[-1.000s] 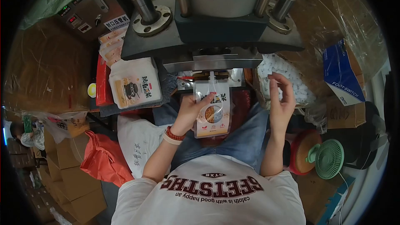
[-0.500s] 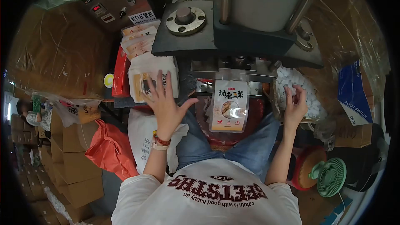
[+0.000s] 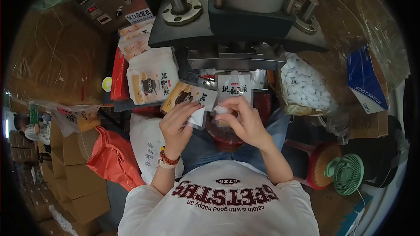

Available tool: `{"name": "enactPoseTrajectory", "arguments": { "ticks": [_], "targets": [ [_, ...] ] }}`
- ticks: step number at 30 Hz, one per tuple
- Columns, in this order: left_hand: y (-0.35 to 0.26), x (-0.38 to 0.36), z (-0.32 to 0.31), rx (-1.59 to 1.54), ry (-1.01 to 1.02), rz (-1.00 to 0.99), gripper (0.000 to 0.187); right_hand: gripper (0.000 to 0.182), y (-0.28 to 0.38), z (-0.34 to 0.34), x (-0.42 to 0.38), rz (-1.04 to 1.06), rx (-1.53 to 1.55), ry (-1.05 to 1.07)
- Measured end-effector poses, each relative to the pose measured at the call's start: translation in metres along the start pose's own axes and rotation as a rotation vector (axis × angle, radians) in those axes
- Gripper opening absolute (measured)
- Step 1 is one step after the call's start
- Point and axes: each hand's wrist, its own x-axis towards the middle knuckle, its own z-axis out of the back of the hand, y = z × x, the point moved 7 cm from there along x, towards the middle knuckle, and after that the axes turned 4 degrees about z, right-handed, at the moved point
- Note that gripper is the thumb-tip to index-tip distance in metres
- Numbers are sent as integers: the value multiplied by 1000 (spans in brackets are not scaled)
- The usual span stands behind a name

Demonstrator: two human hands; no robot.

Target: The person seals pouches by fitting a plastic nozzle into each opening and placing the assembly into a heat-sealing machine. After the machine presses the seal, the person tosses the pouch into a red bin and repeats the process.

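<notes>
My left hand grips a printed pouch, its fingers over the lower part and one corner turned toward my right hand. My right hand pinches a small white plastic piece close to that corner. Behind the right fingertips, a second pouch hangs at the front of the press machine, its lower part hidden by the hand. Left of my hands lies a stack of like pouches, picture side up.
A box of white plastic pieces stands right of the machine, beside a blue and white carton. At the upper left is a control panel. A red bag, a green fan and a red stool flank me.
My left hand has taken a pouch off the stack and moved right with it. My right hand has come from the box of pieces to meet it. The view has shifted slightly.
</notes>
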Motion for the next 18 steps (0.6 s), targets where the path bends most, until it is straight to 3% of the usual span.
{"name": "enactPoseTrajectory", "arguments": {
  "ticks": [2,6,10,13,15,16,18],
  "targets": [
    [-17,1,0,95,33,-134,45,20,21,-12,3,391,-645,165],
    [-33,3,-5,135,209,-179,44,25,50,-5,0,491,-811,243],
    [-21,-1,-39,46,235,-213,39,37,32,4,2,468,-1031,329],
    [-4,-5,-67,-150,297,-57,26,40,26,17,3,343,-1071,258],
    [24,-11,-102,-234,601,457,19,40,33,30,6,253,-1087,191],
    [30,-11,-113,-234,598,459,19,41,44,47,8,200,-958,50],
    [52,-16,-138,-812,442,733,28,39,53,84,2,178,-870,-229]
  ]
}}
